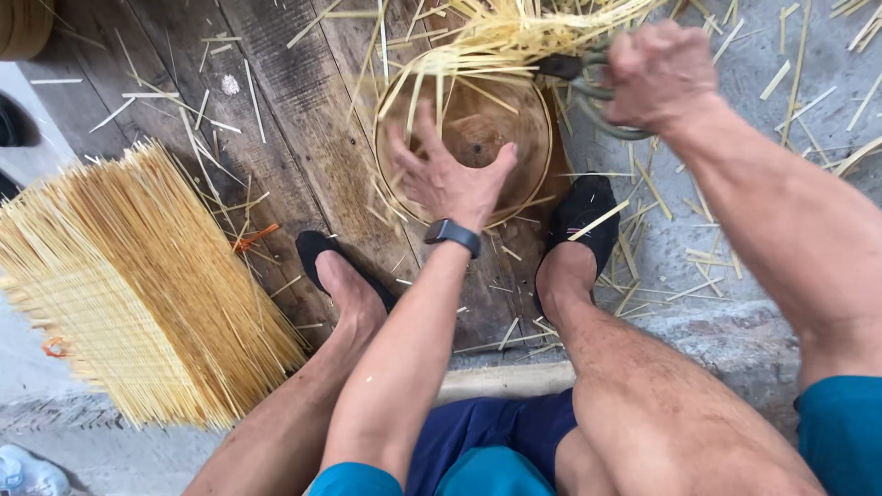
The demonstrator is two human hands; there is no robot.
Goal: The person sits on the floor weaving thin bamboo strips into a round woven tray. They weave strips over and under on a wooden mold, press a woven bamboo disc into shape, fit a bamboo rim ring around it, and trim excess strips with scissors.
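Observation:
My left hand is spread open, fingers apart, pressing on the near rim of a round woven bamboo basket that sits between my feet. Loose bamboo strips stick out from the basket's far rim. My right hand is closed around the grey-green handles of large shears, held at the basket's right edge by the strip ends. A dark watch is on my left wrist.
A thick bundle of thin bamboo splints lies at the left on dark wooden planks. Cut bamboo scraps litter the concrete on the right. My feet in black slippers flank the basket. A round wooden object shows at top left.

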